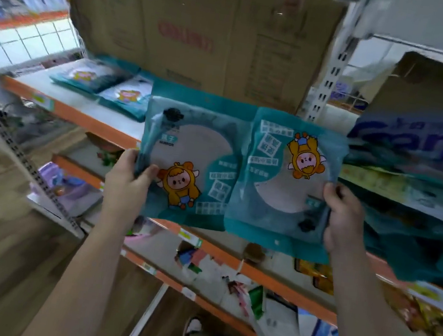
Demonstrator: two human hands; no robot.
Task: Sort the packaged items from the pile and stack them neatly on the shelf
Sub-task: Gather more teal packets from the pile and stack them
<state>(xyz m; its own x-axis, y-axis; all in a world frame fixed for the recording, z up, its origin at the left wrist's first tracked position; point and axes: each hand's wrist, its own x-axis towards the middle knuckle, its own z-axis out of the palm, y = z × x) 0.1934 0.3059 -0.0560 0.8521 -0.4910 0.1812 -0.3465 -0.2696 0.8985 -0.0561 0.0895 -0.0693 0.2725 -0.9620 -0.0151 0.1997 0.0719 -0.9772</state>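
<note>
We held two flat teal plastic packets printed with a yellow cartoon figure, one in each hand, in the air in front of the orange-edged white shelf (76, 109). Our left hand (125, 183) pinched the lower left edge of the upright teal packet (190, 161), thumb on the front and fingers closed behind it. Our right hand (344, 218) gripped the right edge of the upside-down teal packet (289, 182) in the same closed pinch. The two packets overlapped slightly at their inner edges.

On the shelf to the left lay a short stack of matching teal packets (104, 84), in front of a large brown cardboard box (199, 24). A heap of teal packaging (410, 221) lay on the shelf to the right.

The risks seemed plain to us. The film looked slippery and each hold caught only one edge, so a packet could slide free and drop to the cluttered lower shelf (228, 278). The right packet was inverted, so stacking it as held would leave the pile mismatched.
</note>
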